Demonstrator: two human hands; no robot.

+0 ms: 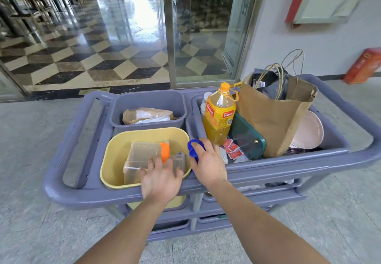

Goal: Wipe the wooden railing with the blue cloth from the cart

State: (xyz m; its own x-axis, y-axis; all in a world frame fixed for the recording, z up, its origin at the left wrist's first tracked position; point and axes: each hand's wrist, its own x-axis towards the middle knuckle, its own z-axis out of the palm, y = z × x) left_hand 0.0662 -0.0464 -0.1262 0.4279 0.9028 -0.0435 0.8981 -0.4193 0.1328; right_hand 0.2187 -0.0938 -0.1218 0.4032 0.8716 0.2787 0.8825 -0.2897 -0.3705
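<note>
1. The blue cloth [192, 149] was seen bunched on the cart [288, 163], at the divider between the yellow tub [115, 152] and the right-hand tray, just right of the tub's rim.
2. The cloth was touched by the right hand [208, 160]; thumb and fingers were curled around it, partly covering it. Whether it was fully pinched could not be told.
3. The left hand [160, 178] was held spread over the yellow tub's near right corner, nothing gripped, fingertips [151, 161] just above a clear plastic box [142, 156].
4. An orange spray nozzle [165, 151] was seen inside the yellow tub, beside the clear box.
5. A grey bin [148, 101] with brown paper in it was located directly behind the yellow tub.
6. To the right of the yellow tub, in the tray: an orange drink bottle [218, 115], a dark green case [247, 140], red sachets [232, 149], a brown paper bag [274, 115], a pale plate [309, 131].
7. No wooden railing was identified with certainty; a glass door [206, 37] and chequered floor [92, 53] were seen beyond the cart.
</note>
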